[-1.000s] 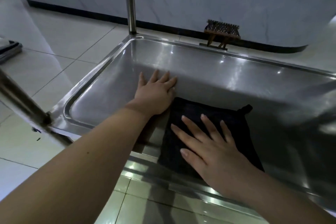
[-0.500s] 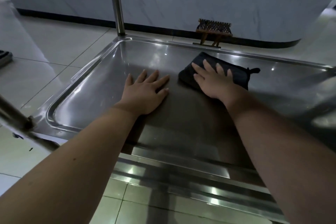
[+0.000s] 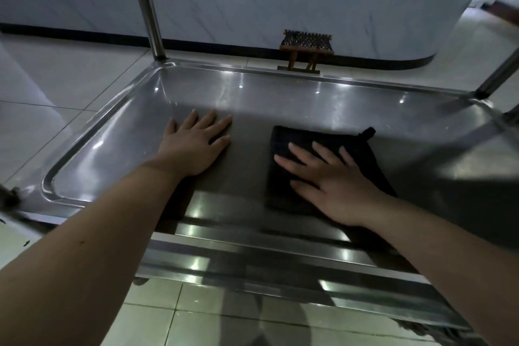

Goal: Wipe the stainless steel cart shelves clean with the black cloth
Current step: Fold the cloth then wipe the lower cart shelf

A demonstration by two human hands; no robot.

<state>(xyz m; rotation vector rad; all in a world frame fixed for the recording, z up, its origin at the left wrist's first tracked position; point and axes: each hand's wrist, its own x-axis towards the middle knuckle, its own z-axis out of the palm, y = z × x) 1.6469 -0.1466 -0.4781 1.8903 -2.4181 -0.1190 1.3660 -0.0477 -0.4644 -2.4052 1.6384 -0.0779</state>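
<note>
A stainless steel cart shelf (image 3: 280, 87) with a raised rim fills the middle of the view. The folded black cloth (image 3: 283, 143) lies flat on the shelf, right of centre, its small loop pointing to the far right. My right hand (image 3: 334, 180) presses on the cloth with straight, spread fingers and covers its near right part. Flat on the bare steel to the left of the cloth rests my left hand (image 3: 196, 146), fingers straight, a gap between it and the cloth.
Upright cart posts rise at the far left corner (image 3: 146, 8) and far right corner (image 3: 497, 73). A small wooden stool (image 3: 306, 48) stands on the tiled floor behind the shelf, against a pale wall. The near rim (image 3: 252, 255) of the shelf runs below my forearms.
My right hand has drawn the cloth back from the far edge of the shelf toward me, to the middle right. My left hand has stayed flat in the same spot.
</note>
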